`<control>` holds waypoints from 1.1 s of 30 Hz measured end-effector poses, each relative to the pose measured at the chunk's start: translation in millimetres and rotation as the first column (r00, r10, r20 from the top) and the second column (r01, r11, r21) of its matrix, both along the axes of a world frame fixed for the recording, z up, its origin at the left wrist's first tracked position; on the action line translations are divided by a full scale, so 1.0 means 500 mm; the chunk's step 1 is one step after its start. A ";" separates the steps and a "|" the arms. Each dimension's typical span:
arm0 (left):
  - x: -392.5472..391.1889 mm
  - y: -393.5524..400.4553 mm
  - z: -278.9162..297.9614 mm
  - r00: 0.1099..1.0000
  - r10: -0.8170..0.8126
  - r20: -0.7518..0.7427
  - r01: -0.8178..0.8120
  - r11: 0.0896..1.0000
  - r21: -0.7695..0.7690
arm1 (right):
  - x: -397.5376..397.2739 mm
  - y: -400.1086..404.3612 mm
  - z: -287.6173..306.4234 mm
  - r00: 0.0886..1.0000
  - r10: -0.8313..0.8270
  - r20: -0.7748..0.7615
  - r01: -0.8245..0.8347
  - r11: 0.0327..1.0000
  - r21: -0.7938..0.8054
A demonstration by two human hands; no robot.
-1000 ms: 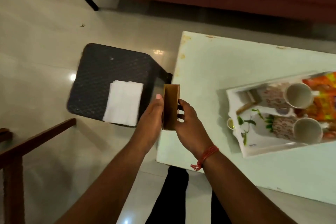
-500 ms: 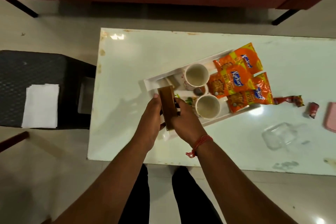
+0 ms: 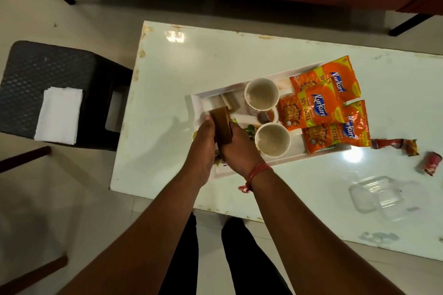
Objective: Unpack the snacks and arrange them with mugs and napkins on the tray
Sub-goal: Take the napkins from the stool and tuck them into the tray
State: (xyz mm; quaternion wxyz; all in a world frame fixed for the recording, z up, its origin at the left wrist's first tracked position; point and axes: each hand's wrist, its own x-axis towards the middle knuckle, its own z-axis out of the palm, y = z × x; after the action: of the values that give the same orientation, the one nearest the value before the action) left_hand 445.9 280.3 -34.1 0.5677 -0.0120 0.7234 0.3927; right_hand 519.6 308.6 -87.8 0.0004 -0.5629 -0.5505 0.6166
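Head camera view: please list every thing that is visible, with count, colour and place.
Table: one, white, centre.
Tray: one, white, on the table.
Mugs: two, pale inside, on the tray.
Snack packets: three, orange, at the tray's right end.
Brown holder: one, held above the tray's left part.
Torn wrappers: two pieces, red, on the table at right.
Clear plastic container: one, on the table, near right.
Stool: one, black, left of the table.
Napkins: one white stack, on the stool.
Left hand, right hand: both gripping the holder.

mugs (image 3: 267,120) on tray (image 3: 282,161) | snack packets (image 3: 328,105) right | napkins (image 3: 59,115) on stool (image 3: 31,72) left
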 end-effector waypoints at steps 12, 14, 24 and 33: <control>-0.024 -0.019 -0.010 0.997 -0.021 0.080 0.018 0.999 0.041 | -0.006 -0.011 0.000 1.000 -0.014 0.009 0.013 0.999 0.031; -0.032 -0.024 -0.010 0.996 -0.005 0.087 -0.001 0.998 0.060 | -0.009 -0.015 0.002 0.999 -0.021 0.025 0.019 0.998 0.066; -0.160 -0.108 -0.026 0.995 0.063 0.071 -0.070 0.992 0.100 | -0.110 -0.108 0.126 0.976 0.106 0.190 -0.172 0.913 0.370; -0.491 -0.236 -0.020 0.976 0.217 -0.019 -0.216 0.975 0.053 | -0.408 -0.200 0.119 0.970 0.226 0.090 -0.235 0.965 0.113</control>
State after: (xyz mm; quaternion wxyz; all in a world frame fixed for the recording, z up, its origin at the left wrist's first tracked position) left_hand 200.3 162.5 -44.2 0.5127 -0.0716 0.7145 0.4707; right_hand 315.8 208.4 -28.2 -0.0577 -0.5170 -0.6486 0.5556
